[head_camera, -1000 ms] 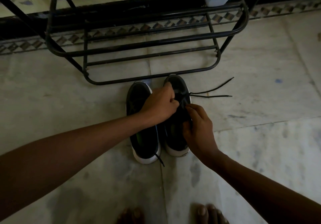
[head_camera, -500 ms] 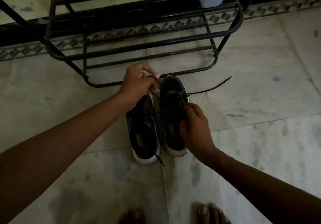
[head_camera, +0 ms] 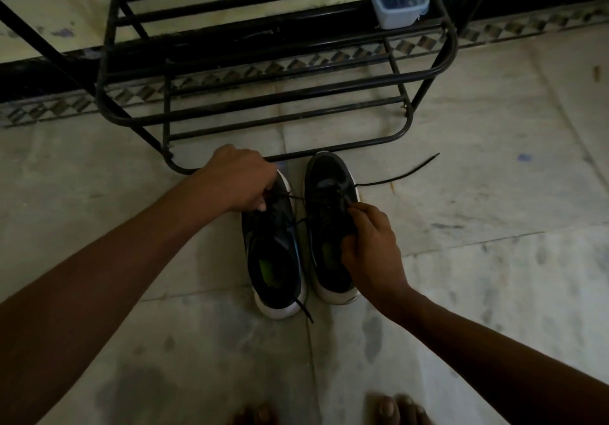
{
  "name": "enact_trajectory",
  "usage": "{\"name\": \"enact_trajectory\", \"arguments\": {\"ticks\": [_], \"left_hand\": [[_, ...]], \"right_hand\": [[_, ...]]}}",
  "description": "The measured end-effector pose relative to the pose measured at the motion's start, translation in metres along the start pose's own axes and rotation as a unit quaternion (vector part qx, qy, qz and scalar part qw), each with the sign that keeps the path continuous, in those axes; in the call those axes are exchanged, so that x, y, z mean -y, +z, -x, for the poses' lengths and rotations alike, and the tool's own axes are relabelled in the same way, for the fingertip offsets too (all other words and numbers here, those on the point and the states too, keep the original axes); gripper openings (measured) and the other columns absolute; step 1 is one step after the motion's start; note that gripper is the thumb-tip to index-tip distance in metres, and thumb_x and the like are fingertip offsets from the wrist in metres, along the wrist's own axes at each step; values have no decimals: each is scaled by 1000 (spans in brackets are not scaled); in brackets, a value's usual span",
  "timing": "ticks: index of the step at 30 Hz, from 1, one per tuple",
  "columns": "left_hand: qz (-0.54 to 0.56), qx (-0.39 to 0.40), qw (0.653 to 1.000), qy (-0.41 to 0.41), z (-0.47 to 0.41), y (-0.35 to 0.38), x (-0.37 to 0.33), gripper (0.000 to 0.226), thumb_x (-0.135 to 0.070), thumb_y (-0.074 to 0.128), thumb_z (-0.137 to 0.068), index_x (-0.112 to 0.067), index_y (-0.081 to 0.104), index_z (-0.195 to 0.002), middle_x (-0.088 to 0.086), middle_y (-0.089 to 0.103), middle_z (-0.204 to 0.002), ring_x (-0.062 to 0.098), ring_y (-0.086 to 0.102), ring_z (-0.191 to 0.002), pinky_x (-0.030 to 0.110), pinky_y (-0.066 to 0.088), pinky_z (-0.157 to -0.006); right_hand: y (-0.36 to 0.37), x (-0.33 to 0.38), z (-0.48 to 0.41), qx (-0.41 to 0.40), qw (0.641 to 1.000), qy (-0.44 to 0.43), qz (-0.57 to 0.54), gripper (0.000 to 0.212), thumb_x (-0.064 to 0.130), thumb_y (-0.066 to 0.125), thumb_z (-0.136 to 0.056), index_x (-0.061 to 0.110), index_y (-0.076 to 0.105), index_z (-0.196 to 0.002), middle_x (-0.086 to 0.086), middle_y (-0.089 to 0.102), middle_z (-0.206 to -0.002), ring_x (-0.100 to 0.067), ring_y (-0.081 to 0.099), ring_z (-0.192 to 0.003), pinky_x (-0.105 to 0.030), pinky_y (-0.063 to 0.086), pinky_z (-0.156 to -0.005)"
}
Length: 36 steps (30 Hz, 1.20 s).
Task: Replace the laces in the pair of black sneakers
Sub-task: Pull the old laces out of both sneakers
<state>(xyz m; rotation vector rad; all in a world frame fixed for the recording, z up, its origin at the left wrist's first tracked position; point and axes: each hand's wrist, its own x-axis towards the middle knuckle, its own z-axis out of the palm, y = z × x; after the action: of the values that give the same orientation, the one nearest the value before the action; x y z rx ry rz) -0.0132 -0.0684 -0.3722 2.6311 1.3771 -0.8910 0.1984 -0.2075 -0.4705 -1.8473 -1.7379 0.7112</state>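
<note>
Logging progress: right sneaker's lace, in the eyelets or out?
In, partly. The lace crosses the right sneaker: one end trails on the floor, the left hand holds the other, the right hand pinches it.

Shoe rack (head_camera: 280, 108) blocks beyond sneakers (head_camera: 298, 236); bare floor (head_camera: 478, 260) right.

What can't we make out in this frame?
Head view only:
- Left sneaker toe: under the left hand.
- Right sneaker eyelets: too dark; right hand covers the tongue.
- Whether the right hand's grip takes lace or upper: fingers hide it.
- Tub contents: dark, blurred.
- Feet: cut by bottom edge.
</note>
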Motion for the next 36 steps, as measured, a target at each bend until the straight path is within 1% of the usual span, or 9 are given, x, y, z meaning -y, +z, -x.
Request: {"name": "enact_trajectory", "arguments": {"ticks": [3, 6, 11, 14, 21, 24, 28, 33, 36], "left_hand": [[64, 14, 997, 49, 1, 5, 0, 36, -66, 75, -77, -32, 64, -84, -12, 56, -93, 16, 57, -104, 36, 39, -82], [160, -52, 982, 88, 1, 9, -10, 74, -86, 61, -70, -31, 66, -119, -10, 56, -125, 13, 54, -116, 38, 47, -93], [183, -49, 976, 111, -4, 19, -36, 111, -83, 64, -73, -27, 25, -161, -5, 23, -168, 16, 27, -152, 42, 27, -122], [165, -38, 979, 116, -8, 32, -46, 115, -81, 62, -77, -23, 13, -163, -4, 9, -171, 16, 20, -154, 45, 26, -124], [153, -80, 977, 125, -12, 40, -48, 114, -83, 59, -76, -22, 16, -162, -1, 15, -170, 19, 29, -152, 46, 35, -119], [164, -83, 975, 126, -12, 40, -49, 114, -81, 63, -75, -24, 18, -162, -2, 17, -170, 19, 31, -151, 47, 39, -116], [150, -100, 976, 121, -14, 39, -53, 113, -82, 65, -72, -25, 25, -160, -2, 23, -169, 20, 39, -147, 46, 43, -112], [140, -99, 979, 107, -16, 34, -55, 105, -82, 68, -69, -28, 37, -153, -3, 35, -164, 21, 55, -132, 41, 48, -98], [130, -93, 982, 103, -15, 33, -55, 109, -83, 67, -69, -25, 35, -156, -3, 39, -161, 22, 57, -129, 40, 51, -96]], "right_hand": [[-7, 1, -2, 2, 999, -4, -34, 43, 23, 56, -91, 16, 54, -134, 0, 51, -135, -12, 44, -124, -8, 39, -90], [-13, 2, -10, 0, 997, -17, -69, 40, 34, 53, -91, 19, 57, -128, 1, 54, -125, -13, 47, -118, -10, 36, -89], [-13, 11, -35, 16, 997, 3, -69, 19, 22, 56, -98, 16, 67, -112, -1, 56, -108, -15, 52, -100, -22, 45, -83], [-14, 14, -54, 42, 997, 41, -40, 12, 22, 62, -95, 18, 66, -105, 1, 56, -99, -14, 53, -94, -14, 38, -73], [-18, 22, -82, 172, 981, 85, -18, 14, 3, 57, -92, 15, 62, -89, -5, 60, -99, -23, 62, -98, -29, 51, -82], [-19, 24, -81, 148, 989, 23, 4, 23, -5, 52, -88, 17, 55, -83, 0, 51, -94, -22, 52, -98, -32, 47, -86], [-22, 20, -74, 122, 992, 12, -43, 21, -6, 50, -89, 14, 55, -91, -1, 58, -92, -18, 57, -86, -19, 44, -65], [-43, 27, -88, 173, 969, 20, -175, 5, 4, 60, -93, 8, 60, -96, -4, 62, -78, -18, 63, -73, -35, 54, -70], [-60, 23, -94, 115, 984, 32, -135, 22, 2, 69, -81, 12, 61, -99, 0, 62, -66, -10, 62, -59, -34, 56, -60]]}}
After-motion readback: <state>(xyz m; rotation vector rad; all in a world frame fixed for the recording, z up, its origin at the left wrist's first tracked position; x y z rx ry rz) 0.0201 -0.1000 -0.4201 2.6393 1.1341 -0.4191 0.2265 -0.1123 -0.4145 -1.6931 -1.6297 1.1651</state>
